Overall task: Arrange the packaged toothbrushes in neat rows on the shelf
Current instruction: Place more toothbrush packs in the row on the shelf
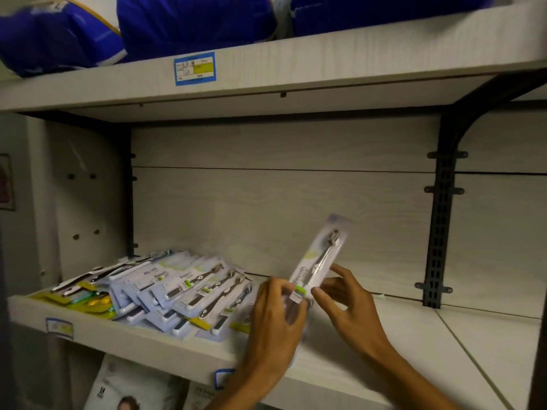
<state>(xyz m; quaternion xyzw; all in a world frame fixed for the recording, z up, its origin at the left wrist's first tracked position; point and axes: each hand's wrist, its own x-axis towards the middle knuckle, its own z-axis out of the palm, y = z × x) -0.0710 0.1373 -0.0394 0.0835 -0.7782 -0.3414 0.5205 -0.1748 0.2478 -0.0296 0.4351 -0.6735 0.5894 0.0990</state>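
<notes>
Left hand (276,318) is curled around the lower end of one toothbrush pack (318,261), fingers wrapped over its bottom edge, back of hand to the camera. Right hand (349,306) is half open: thumb tip presses the pack's right edge near the green label, index and the other fingers arc loosely behind it; can't tell whether they touch the back. Pack is off the shelf (414,335), tilted, head end up and to the right, in front of the back panel (266,202). Both forearms come in from bottom centre, left crossing the shelf's front lip, right angled in from lower right. Pile of packs (177,288) lies on the left half of the same shelf, overlapping and fanned, heads toward the back; a few yellow-green packs (88,300) at its far left. Right half of the shelf is bare. Blue bags (192,19) sit on the shelf above, with a price tag (194,68) on that shelf's edge.
</notes>
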